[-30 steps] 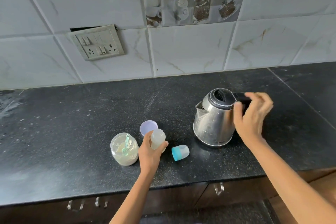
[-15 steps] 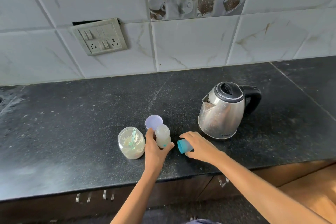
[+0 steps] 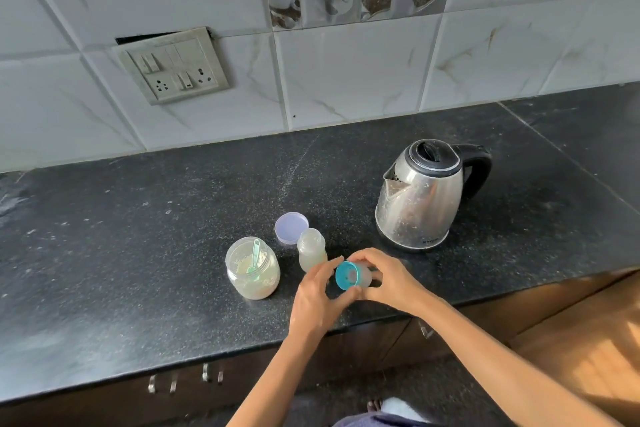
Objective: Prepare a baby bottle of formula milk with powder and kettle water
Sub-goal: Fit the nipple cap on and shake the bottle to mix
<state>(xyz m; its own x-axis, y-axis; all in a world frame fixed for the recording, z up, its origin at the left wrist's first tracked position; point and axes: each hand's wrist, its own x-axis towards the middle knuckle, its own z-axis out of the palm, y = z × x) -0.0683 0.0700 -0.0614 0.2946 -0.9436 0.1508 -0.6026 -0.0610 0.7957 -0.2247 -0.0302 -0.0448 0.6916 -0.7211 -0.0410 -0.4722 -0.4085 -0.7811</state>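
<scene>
A small clear baby bottle (image 3: 311,248) with pale liquid stands open on the black counter. Just right of it, both hands hold the bottle's teal-ringed cap (image 3: 350,274) above the counter, its open end facing me. My right hand (image 3: 388,279) grips the cap's clear cover from the right. My left hand (image 3: 317,291) pinches the teal ring from the left. A clear powder jar (image 3: 252,269) with a green scoop inside stands left of the bottle. The steel kettle (image 3: 420,196) with a black handle stands to the right, lid closed.
The jar's lilac lid (image 3: 291,227) lies behind the bottle. A switch and socket plate (image 3: 173,66) hangs on the tiled wall. The counter's front edge (image 3: 173,366) runs above dark drawers with metal handles.
My right hand left the kettle handle, took the teal cap from the counter and lifted it. My left hand let go of the bottle and moved to the cap.
</scene>
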